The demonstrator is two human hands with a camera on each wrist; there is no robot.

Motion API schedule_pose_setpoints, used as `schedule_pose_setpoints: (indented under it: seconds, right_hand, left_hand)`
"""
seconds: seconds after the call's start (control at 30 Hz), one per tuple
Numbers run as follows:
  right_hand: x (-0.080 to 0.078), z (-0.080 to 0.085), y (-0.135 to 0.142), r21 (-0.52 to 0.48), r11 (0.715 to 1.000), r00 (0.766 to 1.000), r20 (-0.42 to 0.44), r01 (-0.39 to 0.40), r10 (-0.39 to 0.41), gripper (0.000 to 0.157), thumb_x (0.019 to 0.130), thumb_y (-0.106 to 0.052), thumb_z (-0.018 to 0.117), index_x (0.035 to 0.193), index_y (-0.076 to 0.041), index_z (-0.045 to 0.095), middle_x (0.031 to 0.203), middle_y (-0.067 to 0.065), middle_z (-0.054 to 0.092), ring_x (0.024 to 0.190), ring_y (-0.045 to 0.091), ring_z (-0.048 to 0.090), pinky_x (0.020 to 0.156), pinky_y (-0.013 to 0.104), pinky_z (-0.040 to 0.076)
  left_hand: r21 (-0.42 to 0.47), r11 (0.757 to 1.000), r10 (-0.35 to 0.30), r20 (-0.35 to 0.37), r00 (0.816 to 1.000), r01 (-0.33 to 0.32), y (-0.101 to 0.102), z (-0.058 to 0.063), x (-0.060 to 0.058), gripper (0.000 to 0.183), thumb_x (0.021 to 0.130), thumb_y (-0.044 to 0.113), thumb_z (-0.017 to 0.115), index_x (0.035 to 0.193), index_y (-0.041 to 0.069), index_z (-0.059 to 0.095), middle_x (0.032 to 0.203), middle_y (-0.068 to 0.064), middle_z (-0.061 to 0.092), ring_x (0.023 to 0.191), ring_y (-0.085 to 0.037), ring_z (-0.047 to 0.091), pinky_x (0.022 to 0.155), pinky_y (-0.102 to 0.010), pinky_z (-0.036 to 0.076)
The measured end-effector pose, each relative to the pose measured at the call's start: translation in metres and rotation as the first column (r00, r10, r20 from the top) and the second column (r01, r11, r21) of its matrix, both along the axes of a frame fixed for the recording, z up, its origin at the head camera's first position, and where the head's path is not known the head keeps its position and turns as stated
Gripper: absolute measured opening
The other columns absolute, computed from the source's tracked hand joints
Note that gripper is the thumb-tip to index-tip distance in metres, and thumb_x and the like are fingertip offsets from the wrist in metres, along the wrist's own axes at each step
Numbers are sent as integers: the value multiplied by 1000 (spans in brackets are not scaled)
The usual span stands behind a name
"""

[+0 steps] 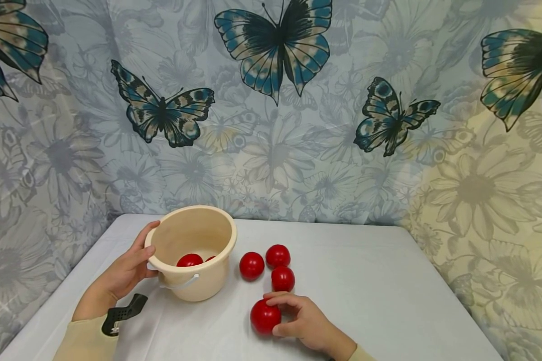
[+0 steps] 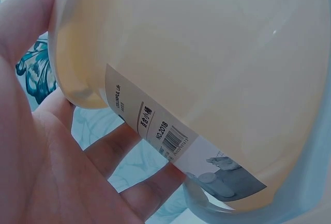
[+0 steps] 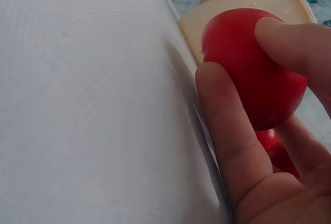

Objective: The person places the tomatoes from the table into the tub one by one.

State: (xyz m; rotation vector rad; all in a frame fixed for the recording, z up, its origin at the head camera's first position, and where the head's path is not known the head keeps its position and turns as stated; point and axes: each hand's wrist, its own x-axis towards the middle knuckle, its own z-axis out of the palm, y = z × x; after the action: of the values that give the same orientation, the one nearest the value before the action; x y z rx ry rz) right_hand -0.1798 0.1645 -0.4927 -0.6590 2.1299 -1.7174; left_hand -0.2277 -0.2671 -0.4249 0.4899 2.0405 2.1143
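A cream bucket with a thin white handle stands at the left of the table, tilted slightly. My left hand grips it at the left side of its rim. In the left wrist view, the bucket wall bears a printed label. Two red balls lie inside; one ball shows clearly, the other barely. At the front, my right hand holds a glossy red ball between thumb and fingers; the right wrist view shows this ball close up.
Three loose red balls, one at the left, one at the back and one nearer, sit right of the bucket. A white cloth covers the table. Behind it hangs a butterfly-patterned curtain.
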Motion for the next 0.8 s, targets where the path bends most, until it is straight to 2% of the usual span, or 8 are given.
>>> schedule_pose_setpoints:
  seconds: [0.13, 0.23, 0.37, 0.6, 0.7, 0.8]
  right_hand:
    - [0, 1, 0, -45, 999, 1000, 23, -16, 17, 42, 85, -10, 78, 125, -20, 70, 136, 4, 58, 125, 34, 48, 92, 33, 50]
    - [1, 2, 1, -127, 991, 997, 65, -40, 48, 43, 86, -6, 76, 128, -13, 67, 139, 9, 55, 124, 35, 49, 88, 42, 53]
    - [2, 5, 4, -258, 965, 987, 138, -43, 81, 47, 88, 1, 71, 133, -5, 62, 143, 16, 50, 120, 39, 52, 80, 54, 54]
    - [1, 18, 9, -365, 931, 969, 234, 18, 73, 49, 91, 2, 66, 139, -3, 55, 142, 19, 46, 115, 41, 57, 86, 53, 52]
    - [1, 28, 13, -388, 921, 970, 235, 42, 55, 48, 94, 1, 64, 140, -3, 53, 142, 20, 45, 113, 42, 58, 88, 53, 51]
    - [0, 38, 17, -405, 909, 972, 236, 95, 3, 46, 94, 2, 63, 139, -3, 53, 142, 20, 45, 114, 41, 58, 87, 54, 51]
  left_hand:
    - [-2, 1000, -2, -4, 1000, 2, 0, 0, 0, 57, 108, 21, 34, 157, 30, 8, 159, -20, -1, 135, -57, 17, 88, -73, 39]
    - [0, 1000, -2, -6, 1000, 2, 0, 0, 0, 57, 108, 21, 34, 157, 30, 8, 160, -20, -2, 135, -57, 16, 88, -76, 37]
    - [4, 1000, -2, -3, 1000, 2, 0, 0, 0, 57, 108, 20, 35, 157, 30, 8, 160, -19, -3, 136, -57, 15, 88, -79, 34]
    - [3, 1000, 4, -4, 1000, -3, 0, 0, 0, 57, 108, 21, 35, 158, 30, 8, 160, -19, -3, 136, -57, 15, 88, -79, 33]
    - [0, 1000, 7, 1, 1000, -7, 0, 0, 0, 58, 107, 21, 36, 157, 30, 8, 160, -19, -3, 137, -57, 14, 88, -81, 31]
    - [0, 1000, 11, 6, 1000, -11, 0, -1, 0, 58, 107, 22, 36, 158, 30, 8, 160, -18, -3, 137, -56, 14, 88, -82, 29]
